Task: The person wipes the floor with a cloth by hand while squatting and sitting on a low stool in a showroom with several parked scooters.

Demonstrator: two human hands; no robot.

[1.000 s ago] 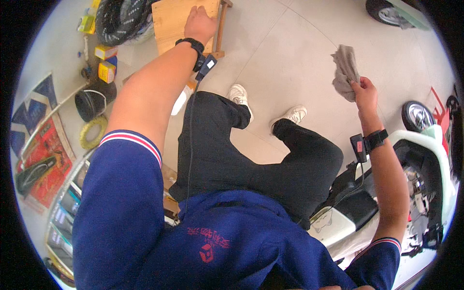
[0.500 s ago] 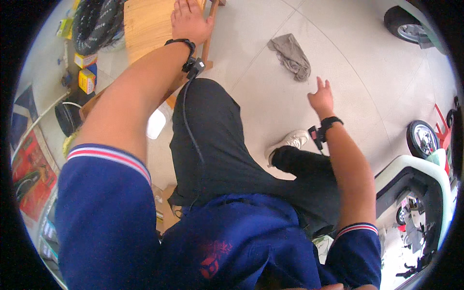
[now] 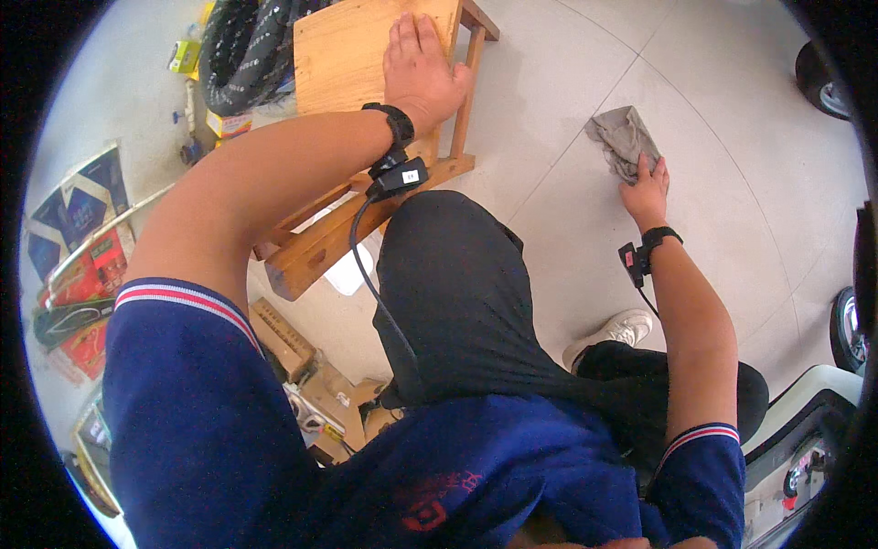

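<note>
My left hand (image 3: 422,78) lies flat on the top of a wooden stool (image 3: 338,64), fingers stretched out and thumb apart near its right edge. To the right, my right arm reaches down to a crumpled grey rag (image 3: 624,137) on the tiled floor. My right hand (image 3: 647,192) is at the rag's near end, its fingers closed on the cloth; the fingertips are partly hard to make out. A black strap with a small box sits on each wrist.
Black tyres (image 3: 242,59) and small boxes stand left of the stool. Cardboard boxes (image 3: 283,339) lie below it by my left side. My bent knee (image 3: 448,284) is close to the stool. Vehicle wheels (image 3: 849,329) and a white-edged body panel (image 3: 805,412) are at the right.
My right hand has reached forward from the floor beside the rag onto its near end, and the rag looks more bunched. My left hand stays on the stool. The view has shifted left.
</note>
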